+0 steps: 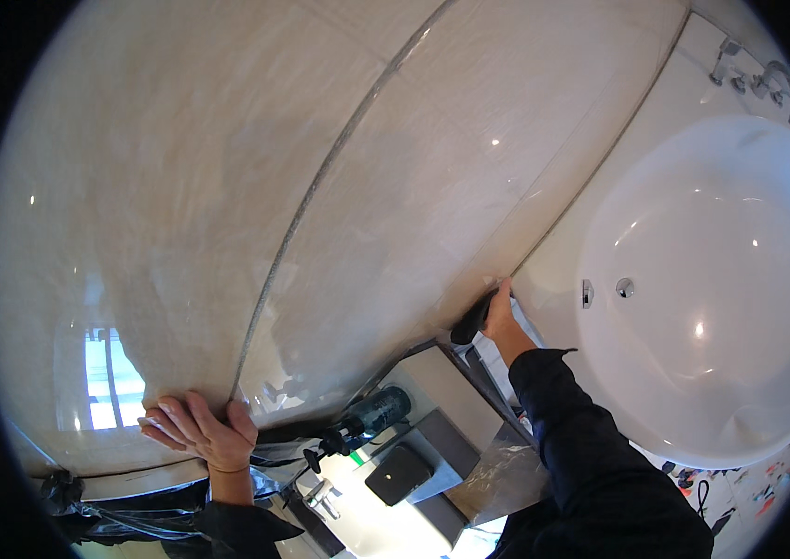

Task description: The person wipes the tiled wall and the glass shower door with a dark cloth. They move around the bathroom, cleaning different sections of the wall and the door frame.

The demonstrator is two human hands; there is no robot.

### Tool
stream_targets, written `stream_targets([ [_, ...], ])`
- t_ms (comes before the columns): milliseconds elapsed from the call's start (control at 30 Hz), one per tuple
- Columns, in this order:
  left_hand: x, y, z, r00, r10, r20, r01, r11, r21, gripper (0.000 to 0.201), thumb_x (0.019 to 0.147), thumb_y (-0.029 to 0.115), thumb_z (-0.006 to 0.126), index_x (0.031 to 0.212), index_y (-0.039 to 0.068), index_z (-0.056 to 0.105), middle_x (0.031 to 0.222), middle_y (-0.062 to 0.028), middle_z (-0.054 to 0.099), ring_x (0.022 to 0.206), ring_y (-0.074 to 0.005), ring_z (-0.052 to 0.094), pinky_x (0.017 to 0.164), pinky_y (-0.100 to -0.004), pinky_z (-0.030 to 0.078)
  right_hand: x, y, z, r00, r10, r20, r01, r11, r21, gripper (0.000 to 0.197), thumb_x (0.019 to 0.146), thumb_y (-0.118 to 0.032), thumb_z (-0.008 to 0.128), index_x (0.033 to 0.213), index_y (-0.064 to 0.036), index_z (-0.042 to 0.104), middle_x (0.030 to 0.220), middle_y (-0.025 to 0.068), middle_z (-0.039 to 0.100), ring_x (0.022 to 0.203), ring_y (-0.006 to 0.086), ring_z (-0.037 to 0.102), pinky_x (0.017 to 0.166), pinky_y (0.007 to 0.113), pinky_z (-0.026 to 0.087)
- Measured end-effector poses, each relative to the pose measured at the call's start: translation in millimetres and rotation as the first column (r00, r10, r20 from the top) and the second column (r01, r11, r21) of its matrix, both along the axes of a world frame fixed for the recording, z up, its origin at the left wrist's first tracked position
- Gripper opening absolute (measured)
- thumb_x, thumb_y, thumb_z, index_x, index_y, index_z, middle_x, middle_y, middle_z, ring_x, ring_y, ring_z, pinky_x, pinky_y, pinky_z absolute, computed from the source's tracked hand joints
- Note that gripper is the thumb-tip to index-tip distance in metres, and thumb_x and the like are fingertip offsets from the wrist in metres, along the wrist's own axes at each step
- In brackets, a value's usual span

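The left hand [197,430] is pressing flat against the glossy beige tiled wall [227,186], fingers spread and released, holding nothing. It is resting just beside the lower end of the pale grout line [320,177] that is running up the wall between 2 large tiles.

The right hand [503,321] is grasping a dark cleaning tool [471,321], fingers clenched around it. The tool is touching the wall at its lower edge, where the tile is meeting the white rim of the bathtub [563,252]. The exact kind of tool is not discernible, as the hand is covering part of it. A dark sleeve [590,456] is covering the right forearm up to the wrist.

The bathtub is occupying the right side of the view, with a chrome tap set [768,84] at its far corner and 2 small fittings [604,291] on its inner wall.

Between the 2 hands, a spray bottle [367,419] with a black trigger head is lying on a grey ledge [441,382]. A dark rectangular block [397,473] is resting just below it. Black plastic sheeting [106,517] is lying crumpled beneath the left hand.
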State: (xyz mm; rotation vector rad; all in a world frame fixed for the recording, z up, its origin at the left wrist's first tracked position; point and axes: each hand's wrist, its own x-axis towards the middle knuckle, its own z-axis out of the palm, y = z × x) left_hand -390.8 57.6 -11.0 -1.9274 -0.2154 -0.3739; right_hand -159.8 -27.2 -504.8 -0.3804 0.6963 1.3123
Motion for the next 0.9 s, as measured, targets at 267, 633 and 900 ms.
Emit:
stream_targets([
  [267,0.4,1.5,0.7,1.000,-0.008,-0.008,0.008,1.000,0.001,0.065,0.104,0.044,0.048,0.156,0.005,0.046,0.169,-0.0219,0.031,0.159,-0.0450,0.019,0.127,-0.0662,0.002,68.5,-4.5,13.9,0.981,-0.115,0.157,0.141,0.975,-0.169,0.095,0.100,-0.081,0.033,0.157,-0.0051,0.042,0.155,0.0150,0.052,0.137,0.0318,0.052,0.117,0.046,0.040],
  [633,8.5,4.3,-0.2,1.000,-0.025,-0.005,0.025,1.000,0.010,0.062,0.103,0.041,0.050,0.152,0.003,0.050,0.167,-0.0224,0.035,0.157,-0.0487,0.022,0.126,-0.0700,0.008,-31.7,34.8,113.9,0.246,0.074,0.967,0.355,0.921,-0.160,0.074,0.115,-0.041,0.033,0.164,0.0091,0.008,0.174,0.0240,0.004,0.161,0.0334,0.009,0.129,0.042,0.013],
  [900,4.7,2.3,-6.5,1.000,-0.018,0.019,0.019,0.999,-0.027,0.058,0.100,0.034,0.055,0.150,0.005,0.053,0.166,-0.0210,0.036,0.158,-0.0466,0.020,0.126,-0.0692,0.009,-59.0,14.7,196.3,0.766,0.026,0.643,0.129,0.973,-0.193,0.089,0.110,-0.059,0.036,0.163,0.0087,0.014,0.173,0.0250,0.014,0.159,0.0356,0.018,0.129,0.047,0.015],
])
